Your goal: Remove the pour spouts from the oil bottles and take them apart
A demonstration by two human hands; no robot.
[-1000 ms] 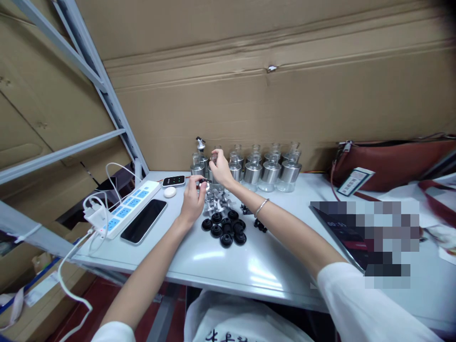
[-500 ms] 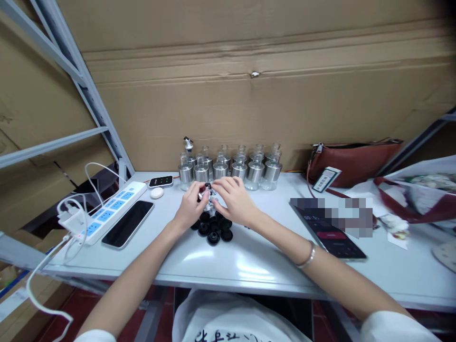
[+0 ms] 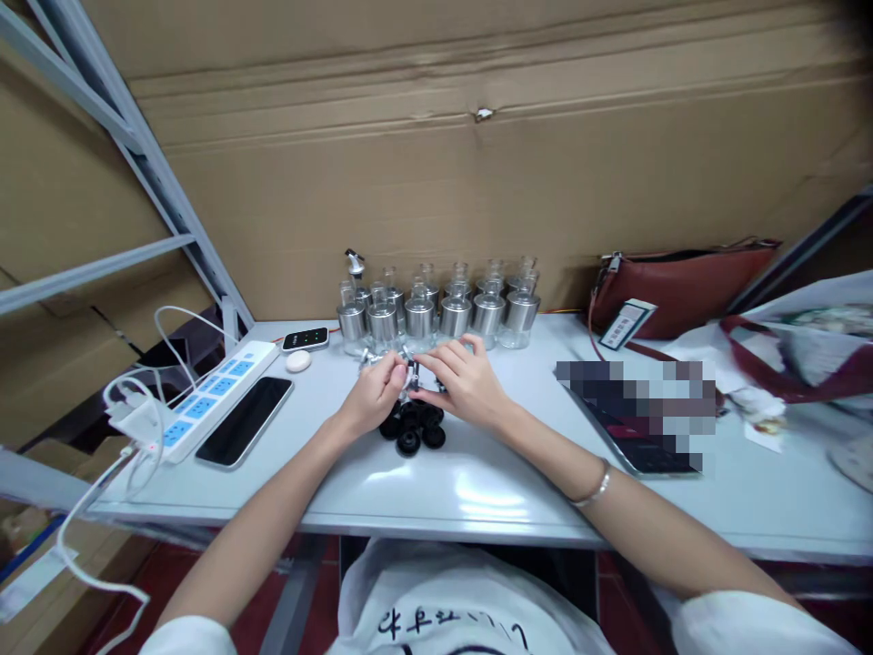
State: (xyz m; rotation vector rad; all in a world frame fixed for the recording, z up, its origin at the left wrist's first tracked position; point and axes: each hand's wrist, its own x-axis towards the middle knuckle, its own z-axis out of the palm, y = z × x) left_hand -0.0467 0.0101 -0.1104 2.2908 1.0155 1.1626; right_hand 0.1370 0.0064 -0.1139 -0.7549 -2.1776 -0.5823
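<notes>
A small silver pour spout with a black flap [image 3: 414, 375] is held between both hands above the middle of the table. My left hand [image 3: 372, 397] is closed, its thumb and forefinger pinching the spout's left side. From the right, my right hand [image 3: 470, 382] grips it between thumb and curved fingers. Just below lie several round black stoppers [image 3: 408, 442], partly covered by the hands. More shiny spout pieces [image 3: 372, 357] show behind my left hand. Further back stand two rows of glass bottles with metal sleeves [image 3: 455, 317]; one at the back left carries a pour spout [image 3: 355, 264].
On the left are a power strip [image 3: 216, 400] with white cables, a phone [image 3: 245, 423], a white round case [image 3: 298, 361] and a small black device [image 3: 306, 339]. At right lie another phone [image 3: 647, 446], a brown bag [image 3: 688, 296] and plastic wrapping. Cardboard [image 3: 382, 182] stands behind.
The spout has turned between my fingers, and my right hand has shifted slightly to the right. Shiny pieces behind my left hand have come into sight. The head view has tilted slightly down.
</notes>
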